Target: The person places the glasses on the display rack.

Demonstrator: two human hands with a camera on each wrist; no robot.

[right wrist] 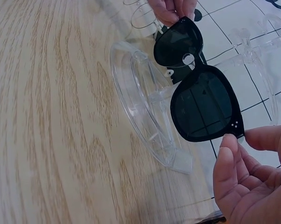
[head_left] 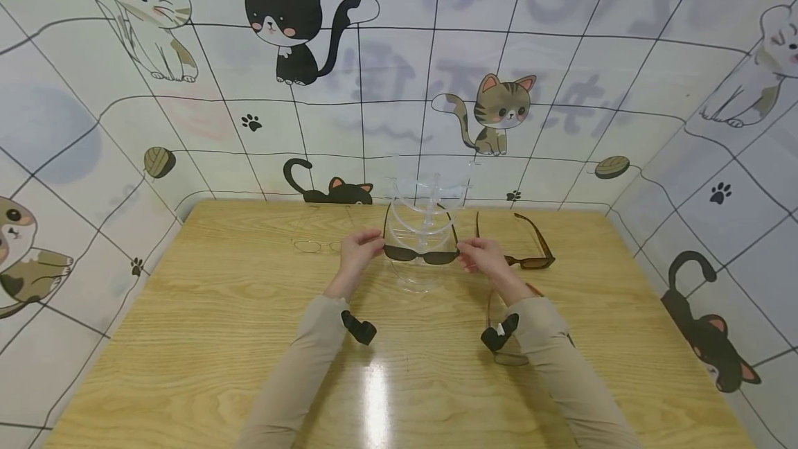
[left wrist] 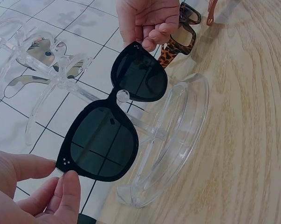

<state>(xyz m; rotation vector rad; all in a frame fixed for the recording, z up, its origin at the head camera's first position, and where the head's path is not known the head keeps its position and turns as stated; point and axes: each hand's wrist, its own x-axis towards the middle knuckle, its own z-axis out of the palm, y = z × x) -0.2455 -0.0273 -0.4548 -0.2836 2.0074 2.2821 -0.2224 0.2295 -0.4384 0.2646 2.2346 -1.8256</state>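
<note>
Black sunglasses (head_left: 420, 255) with dark lenses are held level at the front of a clear plastic display stand (head_left: 430, 203). My left hand (head_left: 361, 249) pinches one outer corner of the frame between thumb and fingers. At the other corner, my right hand (head_left: 485, 255) pinches the frame the same way. Both wrist views show the sunglasses (left wrist: 100, 140) close up, above the stand's curved clear base (right wrist: 140, 102). A round clear knob of the stand shows at the nose bridge. Whether the frame's weight rests on the stand I cannot tell.
Tortoiseshell sunglasses (head_left: 536, 262) lie on the wooden table (head_left: 218, 324) right of the stand. Thin wire-rimmed glasses (head_left: 307, 247) lie to the left. Another pair of glasses (head_left: 511, 359) is partly hidden beneath my right forearm. A cat-patterned wall (head_left: 399, 68) stands behind.
</note>
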